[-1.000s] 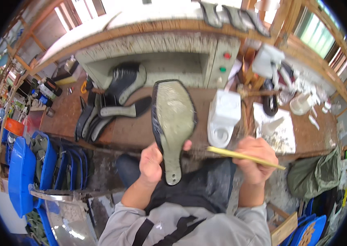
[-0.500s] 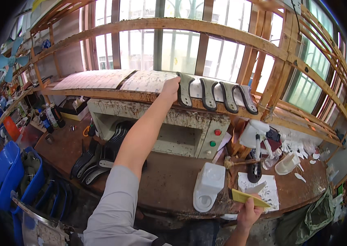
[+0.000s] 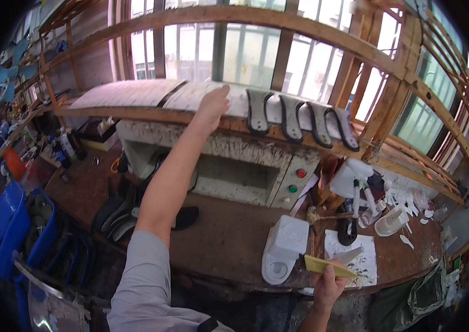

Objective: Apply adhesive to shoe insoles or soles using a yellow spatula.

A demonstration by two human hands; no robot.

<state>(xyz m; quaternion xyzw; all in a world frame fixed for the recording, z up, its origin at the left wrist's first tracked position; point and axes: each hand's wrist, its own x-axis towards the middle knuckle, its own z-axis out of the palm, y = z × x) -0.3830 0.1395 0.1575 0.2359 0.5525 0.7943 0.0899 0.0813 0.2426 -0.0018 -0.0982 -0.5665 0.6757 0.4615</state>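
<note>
My left hand (image 3: 212, 107) is raised over the white-covered shelf (image 3: 190, 99). It holds nothing and its fingers are partly apart, at least one stretched out. Just right of it, the nearest of several grey shoe soles with black rims (image 3: 258, 112) leans over the shelf's front edge, apart from my fingers. Low at the right, my right hand (image 3: 328, 285) is closed around a flat yellow brush-like tool (image 3: 327, 266) with a dark tip at its left end. A pale angular piece (image 3: 349, 254) shows behind the tool; whether I hold it too, I cannot tell.
Under the shelf stands a stained metal box oven (image 3: 229, 180) with a red and a green button. Dark soles (image 3: 118, 213) are piled at its left. A white plastic container (image 3: 285, 249) and marked paper (image 3: 364, 260) lie near the front edge. Blue chairs (image 3: 7, 232) stand left.
My left hand has let go of the nearest grey shoe sole, which now leans on the shelf, and has drawn away to the left. The right hand keeps its hold on the yellow tool.
</note>
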